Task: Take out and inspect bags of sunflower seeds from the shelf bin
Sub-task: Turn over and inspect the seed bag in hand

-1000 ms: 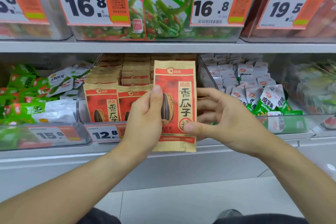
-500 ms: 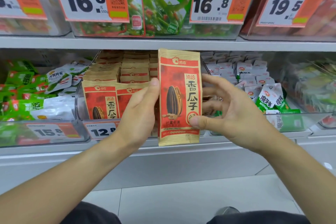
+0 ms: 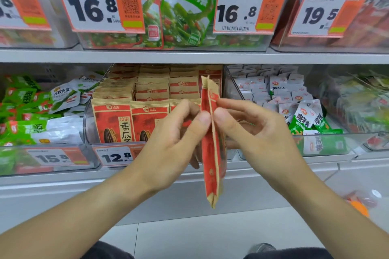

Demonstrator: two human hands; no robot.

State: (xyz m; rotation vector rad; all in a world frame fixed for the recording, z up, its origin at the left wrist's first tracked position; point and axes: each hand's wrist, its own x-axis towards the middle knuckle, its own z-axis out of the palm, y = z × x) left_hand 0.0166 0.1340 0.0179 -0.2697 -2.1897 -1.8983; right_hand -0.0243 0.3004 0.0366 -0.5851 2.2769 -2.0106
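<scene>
Head: bag (image 3: 211, 153) edge-on (print hidden)

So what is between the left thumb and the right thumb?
Head view: only the red-and-tan paper seed bag, held edge-on, lies between the left hand and right hand thumbs.

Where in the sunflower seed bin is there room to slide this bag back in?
The likeliest gap is at the right rear of the bin, beside its right wall, behind the held bag. The left and middle rows of seed bags are packed tight. Both hands, left and right, pinch the bag.
</scene>
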